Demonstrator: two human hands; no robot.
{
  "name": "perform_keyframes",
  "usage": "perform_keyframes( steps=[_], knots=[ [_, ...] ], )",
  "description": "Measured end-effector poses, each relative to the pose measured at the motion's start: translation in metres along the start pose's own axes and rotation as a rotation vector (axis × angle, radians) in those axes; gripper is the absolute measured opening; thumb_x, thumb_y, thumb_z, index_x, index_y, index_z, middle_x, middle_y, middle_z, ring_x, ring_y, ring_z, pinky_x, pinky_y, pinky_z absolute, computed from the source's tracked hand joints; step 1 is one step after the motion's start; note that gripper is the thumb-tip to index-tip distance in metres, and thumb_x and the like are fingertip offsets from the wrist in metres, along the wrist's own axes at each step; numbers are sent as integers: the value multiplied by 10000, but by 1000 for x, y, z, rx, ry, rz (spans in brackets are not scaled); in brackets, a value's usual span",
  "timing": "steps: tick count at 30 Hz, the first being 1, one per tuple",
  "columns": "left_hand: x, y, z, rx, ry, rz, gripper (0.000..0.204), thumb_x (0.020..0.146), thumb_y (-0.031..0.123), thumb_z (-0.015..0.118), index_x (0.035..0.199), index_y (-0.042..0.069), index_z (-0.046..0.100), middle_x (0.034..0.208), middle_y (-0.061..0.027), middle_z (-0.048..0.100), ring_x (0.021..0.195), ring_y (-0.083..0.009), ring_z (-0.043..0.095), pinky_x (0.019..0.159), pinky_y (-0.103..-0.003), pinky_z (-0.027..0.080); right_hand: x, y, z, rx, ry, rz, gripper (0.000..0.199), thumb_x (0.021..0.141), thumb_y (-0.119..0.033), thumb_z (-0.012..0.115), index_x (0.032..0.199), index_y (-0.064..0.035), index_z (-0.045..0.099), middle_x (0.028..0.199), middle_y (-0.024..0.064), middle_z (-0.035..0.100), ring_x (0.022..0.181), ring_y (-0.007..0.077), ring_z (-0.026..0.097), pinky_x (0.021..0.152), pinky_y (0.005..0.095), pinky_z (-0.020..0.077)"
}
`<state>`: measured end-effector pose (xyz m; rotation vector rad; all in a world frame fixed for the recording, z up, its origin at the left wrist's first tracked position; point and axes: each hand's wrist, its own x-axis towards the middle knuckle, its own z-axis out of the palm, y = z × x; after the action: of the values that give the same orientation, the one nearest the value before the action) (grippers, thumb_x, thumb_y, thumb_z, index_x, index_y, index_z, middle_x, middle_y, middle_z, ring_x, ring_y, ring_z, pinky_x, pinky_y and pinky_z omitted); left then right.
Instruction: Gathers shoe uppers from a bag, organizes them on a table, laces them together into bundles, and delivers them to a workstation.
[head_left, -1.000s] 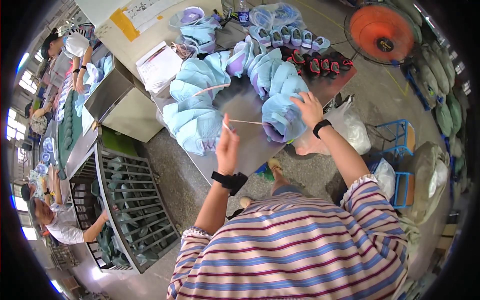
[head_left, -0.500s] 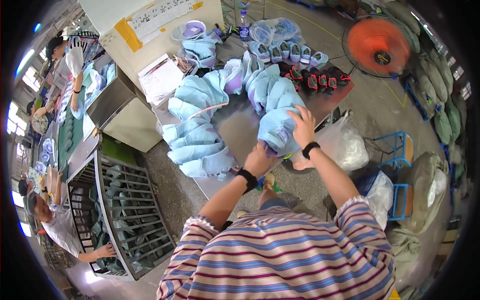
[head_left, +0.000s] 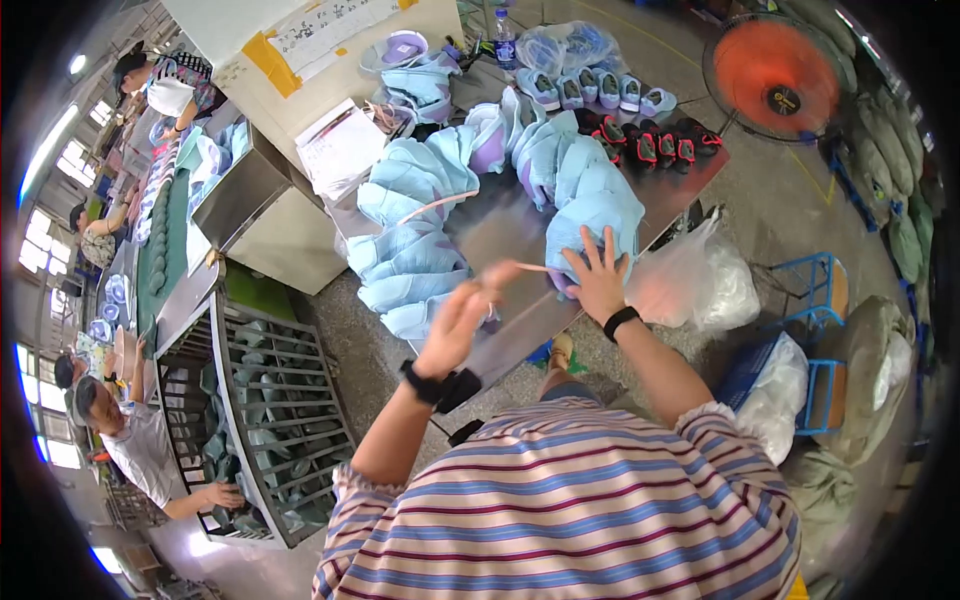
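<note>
Two long stacks of light blue pieces with purple parts, which look like shoe uppers, lie on the metal table. My right hand (head_left: 597, 278) rests with spread fingers on the near end of the right stack of uppers (head_left: 592, 218). From that end a thin pale pink strip (head_left: 533, 267) runs to the fingers of my left hand (head_left: 462, 318). The left hand is blurred, but its fingertips look closed on the strip, in the gap between the stacks. Another pink strip (head_left: 438, 204) lies across the left stack of uppers (head_left: 408, 255).
Finished blue shoes (head_left: 607, 90) and black-red shoes (head_left: 655, 142) line the table's far side near a bottle (head_left: 504, 40). An orange fan (head_left: 772, 80) stands far right, above a clear plastic bag (head_left: 705, 285). Left, a co-worker (head_left: 125, 430) reaches into a barred metal cage (head_left: 270, 400) of dark green pieces.
My left hand has moved left, away from the right stack, drawing out the pink strip. My right hand has slid down and flattened on the stack's near end. The view has shifted slightly.
</note>
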<state>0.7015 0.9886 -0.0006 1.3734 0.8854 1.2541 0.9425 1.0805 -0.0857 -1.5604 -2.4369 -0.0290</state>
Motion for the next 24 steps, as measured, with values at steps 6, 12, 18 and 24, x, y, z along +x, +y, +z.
perform_keyframes(
  steps=[6, 12, 18, 24],
  knots=[
    [-47, 46, -10, 1075, 281, 503, 197, 759, 99, 610, 950, 62, 577, 1395, -224, 217, 1260, -467, 198, 899, -439, 376, -3, -10, 0, -47, 28, -26, 613, 634, -265, 724, 1194, -253, 475, 1444, 47, 131, 1315, 386, 44, 858, 704, 241],
    [-17, 33, -46, 1006, 27, -204, 263, 785, 132, 569, 1030, 40, 550, 1167, -240, 473, 1059, -396, 462, 842, -434, 403, 0, -2, -8, 92, -1, -34, 476, 760, -403, 587, 1187, -216, 491, 1433, 62, 169, 1315, 363, 71, 858, 689, 230],
    [69, 42, -88, 1155, -896, -322, 319, 813, 234, 509, 1066, 46, 556, 989, -180, 596, 921, -340, 564, 789, -400, 445, 21, 49, 4, 195, 340, 133, 794, 672, -316, 711, 1320, -106, 303, 1378, 220, 195, 1246, 424, 208, 982, 498, 252],
    [184, 30, -66, 889, -1129, -1042, 274, 870, 216, 450, 1053, 57, 577, 981, -101, 611, 898, -219, 591, 739, -329, 471, 27, 96, 27, 761, 149, 288, 1189, 512, -525, 767, 1377, -55, 100, 1382, 279, 120, 1264, 437, 191, 1010, 506, 230]
  ],
)
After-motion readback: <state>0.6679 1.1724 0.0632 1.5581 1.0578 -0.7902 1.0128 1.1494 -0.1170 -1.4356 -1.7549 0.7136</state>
